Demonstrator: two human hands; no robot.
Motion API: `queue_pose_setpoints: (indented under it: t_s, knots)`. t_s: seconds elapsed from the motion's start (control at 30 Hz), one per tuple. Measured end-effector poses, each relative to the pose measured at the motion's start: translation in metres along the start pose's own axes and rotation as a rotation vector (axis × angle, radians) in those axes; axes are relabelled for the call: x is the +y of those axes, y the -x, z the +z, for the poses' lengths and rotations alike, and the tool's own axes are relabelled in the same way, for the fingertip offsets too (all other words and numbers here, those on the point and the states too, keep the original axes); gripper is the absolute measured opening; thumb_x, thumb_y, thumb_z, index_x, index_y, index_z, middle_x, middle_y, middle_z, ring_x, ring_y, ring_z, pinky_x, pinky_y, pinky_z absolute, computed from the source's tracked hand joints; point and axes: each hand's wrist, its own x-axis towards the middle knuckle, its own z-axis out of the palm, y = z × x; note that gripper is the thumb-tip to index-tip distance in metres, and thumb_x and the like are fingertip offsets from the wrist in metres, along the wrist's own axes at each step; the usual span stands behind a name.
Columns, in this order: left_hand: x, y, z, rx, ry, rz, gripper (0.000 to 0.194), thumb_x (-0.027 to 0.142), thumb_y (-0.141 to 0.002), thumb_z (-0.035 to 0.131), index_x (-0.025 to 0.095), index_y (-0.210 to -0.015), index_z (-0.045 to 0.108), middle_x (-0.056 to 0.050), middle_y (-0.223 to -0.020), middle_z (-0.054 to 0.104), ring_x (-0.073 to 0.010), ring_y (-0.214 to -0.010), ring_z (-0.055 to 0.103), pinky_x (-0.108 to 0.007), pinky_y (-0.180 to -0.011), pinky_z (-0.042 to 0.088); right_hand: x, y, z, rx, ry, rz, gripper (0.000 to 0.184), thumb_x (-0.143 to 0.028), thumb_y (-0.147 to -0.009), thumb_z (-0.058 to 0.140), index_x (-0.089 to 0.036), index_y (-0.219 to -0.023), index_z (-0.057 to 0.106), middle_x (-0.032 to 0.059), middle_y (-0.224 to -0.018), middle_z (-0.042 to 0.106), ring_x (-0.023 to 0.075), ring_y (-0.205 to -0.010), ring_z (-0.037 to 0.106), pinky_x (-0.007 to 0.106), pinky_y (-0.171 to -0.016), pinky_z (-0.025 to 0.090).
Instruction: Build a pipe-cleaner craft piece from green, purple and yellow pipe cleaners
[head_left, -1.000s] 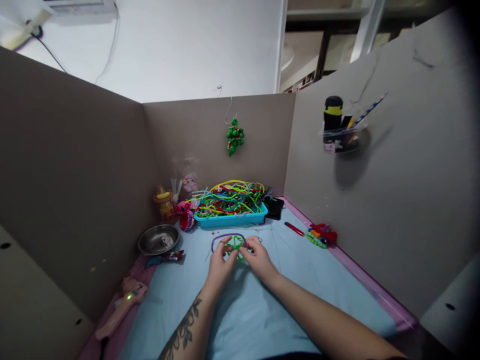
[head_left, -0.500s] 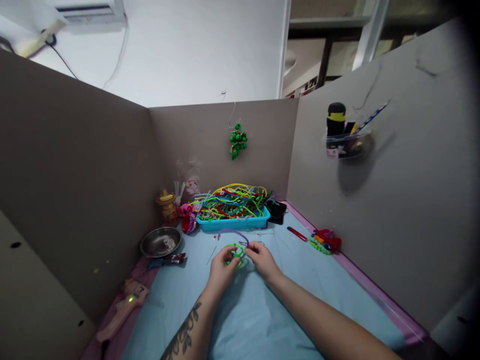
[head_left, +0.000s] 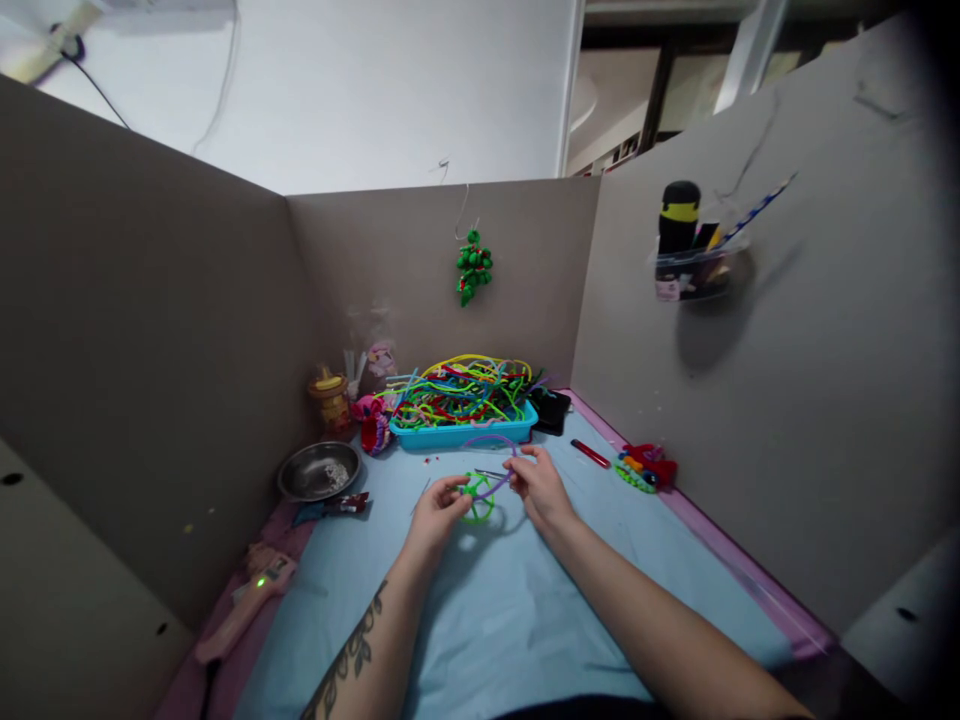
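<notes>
My left hand [head_left: 441, 508] pinches a round, spoked frame of green pipe cleaners [head_left: 481, 508] above the table. From it a purple pipe cleaner [head_left: 491, 490] runs to my right hand [head_left: 538, 484], whose thumb and fingers are closed on it. The purple length curves up and back in a loop beyond the hands. Behind the green frame, a pair of scissors [head_left: 491, 474] lies on the cloth, partly hidden. A thin needle-like rod [head_left: 421, 496] lies just left of my left hand.
A blue tray [head_left: 450, 437] heaped with colourful pipe cleaners stands at the back. On the left are a metal bowl [head_left: 300, 485] with small pale bits and a pink glue gun [head_left: 247, 610]. On the right lie a red pen-like tool [head_left: 590, 454] and a red-green craft piece [head_left: 645, 470].
My right hand has moved right and slightly up with the purple pipe cleaner, away from my left hand. The green frame shows more openly now. The whole view has shifted slightly.
</notes>
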Motion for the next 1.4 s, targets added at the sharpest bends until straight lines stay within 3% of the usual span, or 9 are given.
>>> queue_pose_setpoints:
  t_s: [0.17,0.3,0.4,0.6,0.77,1.03,1.2,1.3,1.4]
  knots:
    - [0.002,0.002,-0.001,-0.064,-0.029,-0.027,0.040,0.031,-0.056,0.076,0.013,-0.090,0.068,-0.002,-0.067,0.062,-0.0112,-0.060,0.053,-0.023,-0.059,0.036,-0.004,-0.009,-0.011,-0.015,0.267,-0.197,0.021,-0.028,-0.068,0.059,-0.017,-0.086,0.059,0.0003,-0.070,0.065,0.0104,-0.054,0.054,0.021,-0.048,0.040]
    - [0.006,0.004,0.000,-0.064,-0.022,-0.031,0.039,0.031,-0.055,0.077,0.013,-0.088,0.068,-0.003,-0.071,0.064,-0.0121,-0.063,0.054,-0.023,-0.060,0.038,-0.010,-0.013,-0.018,-0.102,0.476,-0.276,0.031,-0.030,-0.074,0.052,-0.017,-0.100,0.065,0.0074,-0.094,0.069,0.0175,-0.079,0.062,0.028,-0.066,0.048]
    - [0.008,0.004,0.000,-0.032,0.009,-0.033,0.043,0.029,-0.051,0.080,0.013,-0.089,0.067,-0.004,-0.073,0.066,-0.0133,-0.064,0.057,-0.024,-0.061,0.041,-0.010,-0.014,-0.020,-0.130,0.603,-0.329,0.033,-0.027,-0.074,0.051,-0.018,-0.103,0.064,0.0072,-0.098,0.069,0.0196,-0.086,0.063,0.032,-0.074,0.049]
    - [0.011,0.002,-0.007,0.045,-0.009,-0.023,0.040,0.029,-0.053,0.079,0.012,-0.088,0.068,-0.002,-0.065,0.064,-0.0104,-0.058,0.054,-0.021,-0.059,0.039,-0.009,-0.014,-0.020,-0.047,0.903,-0.458,0.026,-0.027,-0.074,0.049,-0.018,-0.090,0.069,0.0058,-0.090,0.069,0.0192,-0.079,0.062,0.033,-0.074,0.048]
    - [0.012,0.003,-0.008,0.063,0.021,-0.021,0.040,0.030,-0.052,0.080,0.012,-0.087,0.070,-0.003,-0.067,0.065,-0.0120,-0.060,0.054,-0.023,-0.060,0.038,-0.031,-0.011,-0.020,-0.020,1.085,-0.499,0.024,-0.025,-0.076,0.047,-0.019,-0.086,0.067,0.0045,-0.083,0.067,0.0174,-0.073,0.059,0.029,-0.069,0.046]
    - [0.009,-0.001,-0.011,0.166,0.166,0.030,0.042,0.030,-0.052,0.080,0.013,-0.089,0.069,-0.003,-0.071,0.063,-0.0090,-0.059,0.050,-0.021,-0.059,0.038,-0.054,-0.032,-0.016,-0.079,1.483,-0.528,0.022,-0.020,-0.078,0.047,-0.023,-0.081,0.069,0.0033,-0.086,0.065,0.0164,-0.078,0.059,0.023,-0.061,0.039]
    - [0.013,-0.002,-0.014,0.257,0.359,0.020,0.045,0.030,-0.049,0.080,0.015,-0.090,0.069,-0.002,-0.075,0.062,-0.0077,-0.060,0.049,-0.021,-0.060,0.039,-0.050,-0.062,0.014,-0.149,1.398,-0.624,0.025,-0.017,-0.078,0.047,-0.022,-0.088,0.069,0.0042,-0.090,0.067,0.0179,-0.084,0.060,0.026,-0.072,0.042]
    - [0.013,-0.004,-0.017,0.274,0.392,0.018,0.044,0.031,-0.049,0.080,0.016,-0.089,0.069,-0.002,-0.077,0.062,-0.0077,-0.060,0.049,-0.022,-0.061,0.040,-0.051,-0.070,0.036,-0.162,1.179,-0.670,0.023,-0.017,-0.078,0.048,-0.020,-0.082,0.070,0.0052,-0.085,0.067,0.0176,-0.082,0.060,0.028,-0.075,0.045]
    - [0.009,-0.006,-0.020,0.265,0.327,0.051,0.043,0.030,-0.052,0.079,0.016,-0.091,0.069,-0.003,-0.083,0.064,-0.0086,-0.063,0.051,-0.023,-0.065,0.040,-0.052,-0.056,0.047,-0.166,0.903,-0.694,0.021,-0.020,-0.078,0.049,-0.018,-0.081,0.070,0.0058,-0.082,0.067,0.0174,-0.080,0.061,0.028,-0.073,0.047]
